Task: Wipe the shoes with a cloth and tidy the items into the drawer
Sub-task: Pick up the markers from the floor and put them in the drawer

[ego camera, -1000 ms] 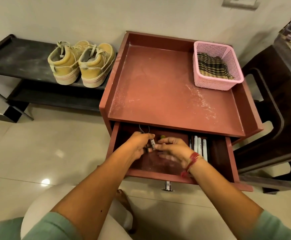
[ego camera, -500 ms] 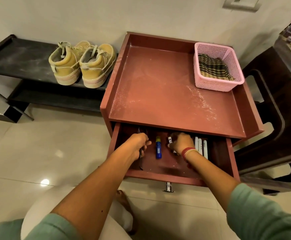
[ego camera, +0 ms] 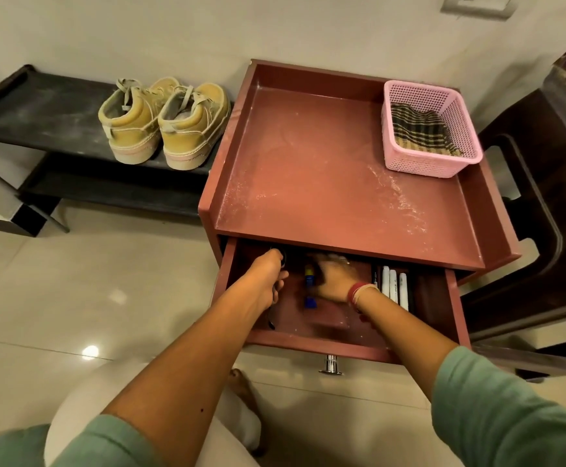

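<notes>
Indoors, dusty cabinet top [ego camera: 325, 183]; left hand [ego camera: 268, 276] grips perhaps scissors [ego camera: 271, 322]; right hand [ego camera: 334, 276] blurred, unclear.

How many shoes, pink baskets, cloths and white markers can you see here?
Shoes: 2
Pink basket: 1
Striped cloth: 1
White markers: 3
Total: 7

Green sleeves [ego camera: 510, 416], red wrist thread [ego camera: 355, 293].
</notes>
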A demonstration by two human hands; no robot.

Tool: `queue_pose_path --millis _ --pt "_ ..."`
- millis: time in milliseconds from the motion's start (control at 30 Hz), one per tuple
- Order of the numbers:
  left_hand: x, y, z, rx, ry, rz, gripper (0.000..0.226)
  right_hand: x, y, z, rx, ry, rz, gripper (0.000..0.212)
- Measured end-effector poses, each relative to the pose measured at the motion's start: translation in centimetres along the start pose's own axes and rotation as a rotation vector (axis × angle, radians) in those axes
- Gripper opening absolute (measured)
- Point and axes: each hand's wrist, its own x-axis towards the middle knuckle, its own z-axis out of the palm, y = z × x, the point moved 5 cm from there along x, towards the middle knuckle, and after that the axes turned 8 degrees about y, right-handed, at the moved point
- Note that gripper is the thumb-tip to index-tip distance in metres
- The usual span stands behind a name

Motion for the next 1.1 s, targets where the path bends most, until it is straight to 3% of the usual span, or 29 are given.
queue_pose_path --millis 100,267,400,500,667,767,833,967,1033,1100 --pt "0.1 0.0 -0.1 0.000 0.002 0.007 0.021 0.1 -1.0 1.0 -0.207 -0.082 -0.108 0.085" --pt "0.1 0.1 -0.1 -0.014 -0.010 0.010 0.024 0.2 -0.4 1.2 -0.092 -0.065 -0.155 0.072" --pt "-0.1 0.1 0.1 -0.012 -0.012 0.008 0.025 -0.2 1.1 0.5 -0.092 -0.014 -0.163 0.082" --pt "0.0 0.1 0.0 -0.012 0.003 0.008 0.027 -0.6 2.0 0.7 -0.174 -0.032 -0.179 0.078" --pt "0.0 0.0 -0.3 0.003 0.027 0.000 0.034 -1.4 2.8 0.7 -0.259 -0.051 -0.232 0.098" --pt "-0.1 -0.1 0.0 0.016 -0.002 0.005 0.032 -1.5 3.3 0.1 -0.230 -0.027 -0.200 0.096" --pt "-0.2 -0.2 0.4 0.021 -0.028 0.020 0.028 -1.7 3.1 -0.4 -0.020 0.021 -0.116 0.089" --pt "-0.5 0.0 1.3 0.061 -0.076 0.092 0.019 -2.5 1.3 -2.0 0.935 0.250 0.245 0.035" --pt "-0.9 0.1 1.8 0.095 -0.101 0.119 0.020 -2.6 0.0 -2.2 1.137 0.178 0.252 0.024" --pt "-1.2 0.0 2.2 0.125 -0.123 0.136 0.019 -2.4 -1.1 -2.2 1.185 0.083 0.225 0.024"
